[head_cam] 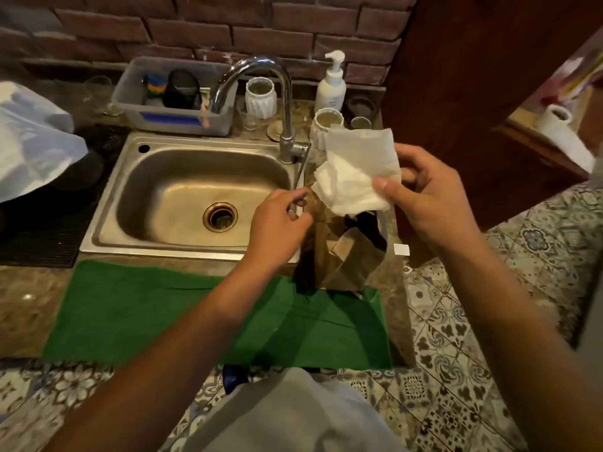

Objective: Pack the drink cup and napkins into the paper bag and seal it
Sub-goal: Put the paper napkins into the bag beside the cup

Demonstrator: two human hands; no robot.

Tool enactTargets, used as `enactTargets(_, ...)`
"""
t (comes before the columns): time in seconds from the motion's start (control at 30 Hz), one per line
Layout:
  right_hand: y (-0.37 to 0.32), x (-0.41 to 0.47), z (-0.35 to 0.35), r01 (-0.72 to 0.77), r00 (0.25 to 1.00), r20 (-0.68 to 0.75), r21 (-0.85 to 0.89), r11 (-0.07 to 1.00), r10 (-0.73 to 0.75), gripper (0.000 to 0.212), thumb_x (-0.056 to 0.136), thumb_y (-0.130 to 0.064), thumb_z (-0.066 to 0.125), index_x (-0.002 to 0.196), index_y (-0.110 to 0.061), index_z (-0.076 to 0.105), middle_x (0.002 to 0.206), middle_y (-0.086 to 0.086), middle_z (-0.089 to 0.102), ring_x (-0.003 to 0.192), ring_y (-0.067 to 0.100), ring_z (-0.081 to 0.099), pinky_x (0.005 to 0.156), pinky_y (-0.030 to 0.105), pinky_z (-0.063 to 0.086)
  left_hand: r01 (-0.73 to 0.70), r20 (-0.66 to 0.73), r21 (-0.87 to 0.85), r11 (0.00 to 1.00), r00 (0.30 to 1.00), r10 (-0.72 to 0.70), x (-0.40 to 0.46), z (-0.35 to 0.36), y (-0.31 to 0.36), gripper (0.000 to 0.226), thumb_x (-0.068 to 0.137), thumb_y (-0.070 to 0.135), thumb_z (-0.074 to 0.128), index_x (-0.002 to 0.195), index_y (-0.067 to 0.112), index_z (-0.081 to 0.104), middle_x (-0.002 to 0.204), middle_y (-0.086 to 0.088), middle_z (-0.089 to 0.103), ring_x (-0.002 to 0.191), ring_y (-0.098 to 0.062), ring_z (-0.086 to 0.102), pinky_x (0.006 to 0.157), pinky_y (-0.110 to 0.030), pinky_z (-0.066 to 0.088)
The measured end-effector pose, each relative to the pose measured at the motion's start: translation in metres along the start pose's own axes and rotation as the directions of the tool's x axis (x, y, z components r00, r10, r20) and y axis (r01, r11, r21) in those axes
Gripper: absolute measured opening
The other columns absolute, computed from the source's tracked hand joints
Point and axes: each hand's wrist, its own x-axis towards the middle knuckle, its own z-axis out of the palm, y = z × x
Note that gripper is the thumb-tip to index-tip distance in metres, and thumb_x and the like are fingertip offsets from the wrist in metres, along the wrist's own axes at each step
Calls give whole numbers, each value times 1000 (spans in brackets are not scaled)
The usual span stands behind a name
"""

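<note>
- The right hand (pixel 421 203) holds the white napkins (pixel 355 172) in a thumb-and-finger grip, just above the open mouth of the paper bag (pixel 339 252).
- The left hand (pixel 280 223) pinches the bag's left rim.
- The bag stands upright on the tabletop (pixel 26 308), between the sink (pixel 182 190) and the green cloth (pixel 137 318).
- Something dark shows inside the bag; I cannot tell whether it is the cup.

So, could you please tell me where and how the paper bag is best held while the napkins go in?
Pinch the paper bag at its upper left rim, coming from the sink side, as the left hand does. It stands upright with its mouth open, and the right hand with the napkins fills the right side.
</note>
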Motion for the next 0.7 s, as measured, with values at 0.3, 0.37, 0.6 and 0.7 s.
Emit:
enactTargets(0.3, 19, -6, 13, -115, 993, 73, 303, 946, 98, 45, 93, 6, 66, 132, -15, 56, 96, -2, 81, 92, 15, 78, 75, 24, 60, 181, -23, 54, 982, 983, -180, -8, 41, 11, 60, 80, 39, 77, 130, 10, 63, 123, -10, 69, 114, -37, 62, 96, -46, 54)
enactTargets(0.37, 20, -4, 18, -201, 976, 154, 384, 901, 152, 48, 92, 5, 67, 132, -19, 57, 100, 7, 80, 91, 20, 77, 74, 28, 61, 323, -20, -19, 946, 946, -323, -10, 44, 10, 77, 80, 15, 82, 145, 0, 45, 136, -11, 57, 126, -33, 56, 98, -28, 50)
enactTargets(0.6, 25, -2, 12, -305, 952, 183, 500, 811, 245, 46, 93, 1, 67, 134, -18, 58, 116, 14, 76, 108, 33, 73, 94, 50, 58, 183, -89, -86, 979, 978, -190, -8, 52, 16, 35, 82, 17, 83, 110, -1, 71, 104, -20, 76, 98, -38, 72, 81, -46, 61)
enactTargets(0.7, 29, -2, 8, -325, 944, 140, 522, 789, 297, 43, 93, 0, 66, 132, -18, 59, 111, 8, 78, 103, 28, 75, 85, 42, 61, 124, -71, -81, 989, 989, -130, -7, 53, 20, 23, 82, 28, 82, 99, 13, 78, 91, -7, 79, 84, -27, 74, 72, -47, 62)
